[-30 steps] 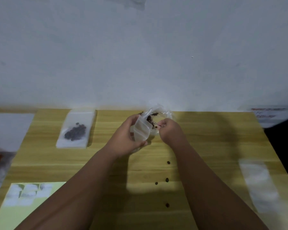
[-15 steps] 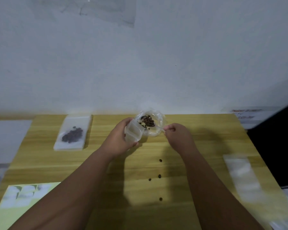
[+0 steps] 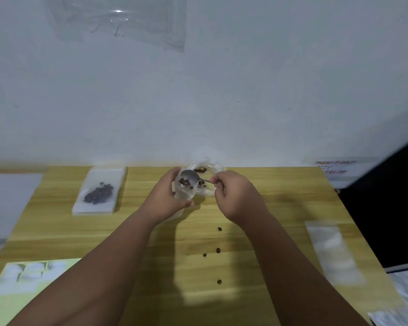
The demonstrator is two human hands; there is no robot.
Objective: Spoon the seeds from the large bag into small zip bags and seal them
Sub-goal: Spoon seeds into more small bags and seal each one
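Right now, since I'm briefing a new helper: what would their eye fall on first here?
Far centre, the left hand holds a small clear zip bag while the right hand holds a small metal spoon at its mouth. Four loose dark seeds lie on the yellow wooden table, nearer the camera.

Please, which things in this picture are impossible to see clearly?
Head view, small zip bag: lower part covered by the left hand.
Head view, spoon: handle mostly inside the right hand.
Head view, large bag: partly behind the spoon and hands.
Head view, sign by the wall: red writing too blurred.
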